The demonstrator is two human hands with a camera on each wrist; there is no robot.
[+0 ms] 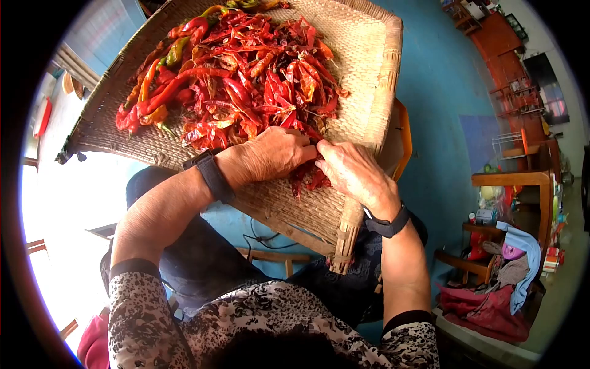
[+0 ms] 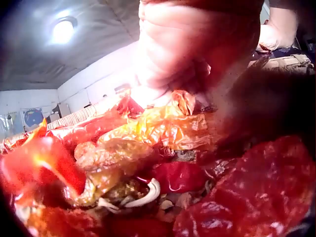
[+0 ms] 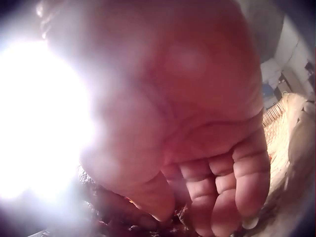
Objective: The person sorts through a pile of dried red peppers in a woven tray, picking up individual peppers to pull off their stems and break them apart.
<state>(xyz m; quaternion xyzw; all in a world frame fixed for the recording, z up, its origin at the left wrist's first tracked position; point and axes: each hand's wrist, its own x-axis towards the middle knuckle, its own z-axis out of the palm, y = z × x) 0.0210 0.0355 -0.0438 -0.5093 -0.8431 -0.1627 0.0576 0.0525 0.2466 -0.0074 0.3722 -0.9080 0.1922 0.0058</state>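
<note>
Dried red peppers [image 1: 264, 92] lie heaped on a woven tray [image 1: 362, 61]. At the heap's near edge, the left hand [image 1: 270, 154] has its fingers curled and pinches a dried pepper; its palm [image 2: 192, 49] is blurred in the left wrist view, above wrinkled orange and red peppers [image 2: 163, 131]. Facing it, the right hand [image 1: 359, 175] pinches at the same spot, its fingertips close to the left ones. The right wrist view shows the right hand [image 3: 202, 133] with bent fingers and the thumb near dark pepper bits. The hands largely hide the pinched piece.
Longer, glossier peppers [image 1: 157, 101] lie along the tray's left side. The tray's near corner [image 1: 341, 261] sits over the person's lap. An orange-rimmed object [image 1: 402, 141] is under the tray's right edge. A wooden chair [image 1: 510, 178] with clothes stands at right.
</note>
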